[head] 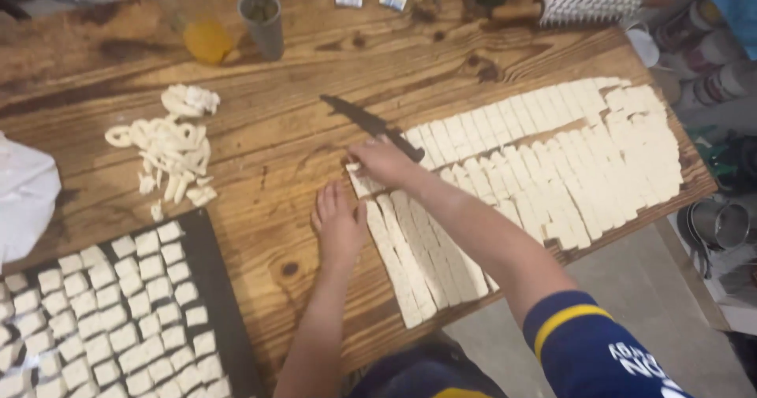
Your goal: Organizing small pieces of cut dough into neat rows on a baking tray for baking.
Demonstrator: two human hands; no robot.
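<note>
From the head camera, the right hand (pixel 384 160) gripped the handle of a dark-bladed knife (pixel 364 120), its blade pointing far-left across the wooden counter (pixel 315 75). The left hand (pixel 339 226) lay flat, fingers together, pressed on the counter just beside the near-left end of the dough strips (pixel 418 256). A wide sheet of scored dough (pixel 568 154) stretched to the right, cut into many small rectangles. Near-left sat a dark tray (pixel 209 268) filled with rows of cut dough squares (pixel 118 319). A pile of dough trimmings (pixel 169 150) lay far-left, with a grey cup (pixel 263 23) and an orange round thing (pixel 207 42) beyond it.
</note>
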